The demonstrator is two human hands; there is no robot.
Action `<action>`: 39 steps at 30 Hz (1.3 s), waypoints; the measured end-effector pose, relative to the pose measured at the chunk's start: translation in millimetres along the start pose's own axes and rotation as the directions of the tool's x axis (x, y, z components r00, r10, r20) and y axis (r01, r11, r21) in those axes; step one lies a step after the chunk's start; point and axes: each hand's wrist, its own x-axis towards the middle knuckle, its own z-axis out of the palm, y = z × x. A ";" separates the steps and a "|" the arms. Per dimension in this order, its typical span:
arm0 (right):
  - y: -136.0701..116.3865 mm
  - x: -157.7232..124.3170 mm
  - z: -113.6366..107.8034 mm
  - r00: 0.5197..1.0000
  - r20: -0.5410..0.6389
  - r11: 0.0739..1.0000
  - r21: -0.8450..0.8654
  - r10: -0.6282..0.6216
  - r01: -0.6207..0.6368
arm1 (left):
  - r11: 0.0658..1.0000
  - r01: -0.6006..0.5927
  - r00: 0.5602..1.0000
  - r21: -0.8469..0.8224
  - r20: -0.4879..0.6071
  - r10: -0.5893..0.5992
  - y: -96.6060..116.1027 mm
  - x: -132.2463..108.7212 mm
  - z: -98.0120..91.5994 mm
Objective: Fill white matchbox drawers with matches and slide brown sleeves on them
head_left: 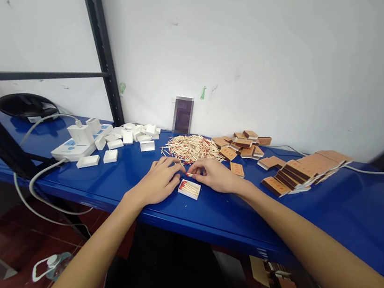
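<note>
A small white tray [188,195] holding several red-tipped matches lies on the blue table between my hands. Just behind it, my right hand [212,175] pinches matches [190,175] between thumb and fingers, their red tips pointing left. My left hand [163,180] rests palm down to the left of the tray, fingers apart and stretched toward the match pile, with nothing visible in it. Beyond both hands spreads a large heap of loose matches [193,148].
White empty trays [128,137] are piled at the left, beside a power strip [73,148] with chargers and cables. Brown matchbox sleeves [243,143] are heaped right of the matches. Stacked matchboxes [297,172] stand farther right. A black shelf post [101,40] rises at left.
</note>
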 end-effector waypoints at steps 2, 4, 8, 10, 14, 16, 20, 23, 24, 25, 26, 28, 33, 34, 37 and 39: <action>-0.8 0.0 0.2 1.000 0.001 1.000 -0.017 -0.005 0.005 | 1.000 -0.010 1.000 -0.015 -0.004 0.010 0.2 0.0 -1.2; 0.0 0.1 0.4 1.000 -0.007 0.999 -0.048 -0.015 0.015 | 0.999 -0.031 0.999 -0.037 -0.012 0.031 1.2 -0.1 -3.4; 3.9 0.5 -0.6 0.999 -0.024 0.991 -0.122 -0.049 0.046 | 0.991 -0.098 0.995 -0.096 0.009 0.099 6.4 -1.5 -9.1; 5.5 0.5 -1.8 0.998 -0.016 0.989 -0.135 -0.054 0.051 | 0.984 -0.126 0.991 -0.124 0.025 0.130 10.2 -2.5 -11.6; 7.1 0.1 -3.6 0.999 -0.015 0.987 -0.157 -0.039 0.036 | 0.977 -0.152 0.985 -0.149 0.057 0.162 15.6 -3.5 -13.8; 7.6 -0.1 -3.2 0.999 -0.021 0.986 -0.165 -0.036 0.032 | 0.977 -0.143 0.985 -0.158 0.079 0.156 15.6 -3.2 -13.5; 8.4 -0.7 -1.8 0.998 -0.057 0.987 -0.161 -0.039 0.029 | 0.981 -0.106 0.990 -0.160 0.070 0.119 12.3 -1.9 -11.3; 6.6 -2.3 -4.2 0.992 -0.119 0.992 -0.124 -0.039 0.025 | 0.987 -0.073 0.996 -0.140 0.048 0.081 10.1 -0.9 -9.5; 5.1 -3.2 -5.8 0.988 -0.146 0.994 -0.109 -0.040 0.024 | 0.989 -0.065 0.996 -0.134 0.043 0.072 9.6 -0.6 -9.0; 3.1 -4.3 -7.5 0.984 -0.172 0.995 -0.092 -0.041 0.026 | 0.990 -0.060 0.997 -0.129 0.040 0.065 9.2 -0.4 -8.5; 0.7 -5.6 -9.1 0.981 -0.191 0.997 -0.074 -0.046 0.033 | 0.990 -0.057 0.997 -0.127 0.037 0.062 8.9 -0.2 -8.1; -5.0 -8.2 -10.7 0.979 -0.194 0.997 -0.030 -0.070 0.066 | 0.990 -0.058 0.998 -0.130 0.027 0.062 8.4 0.0 -7.4; -15.8 -11.9 -2.5 0.981 -0.076 0.982 0.046 -0.178 0.182 | 0.987 -0.068 0.998 -0.143 -0.002 0.069 7.5 -0.3 -6.4; -16.6 -11.9 0.0 0.979 -0.059 0.979 0.053 -0.195 0.198 | 0.987 -0.073 0.997 -0.146 -0.004 0.073 7.4 -0.4 -6.3; -16.2 -11.1 5.6 0.973 -0.051 0.972 0.057 -0.223 0.226 | 0.985 -0.090 0.996 -0.149 -0.010 0.090 7.3 -0.6 -6.4; -15.0 -10.9 7.5 0.971 -0.065 0.971 0.052 -0.231 0.235 | 0.984 -0.096 0.995 -0.147 -0.008 0.096 7.5 -0.7 -6.7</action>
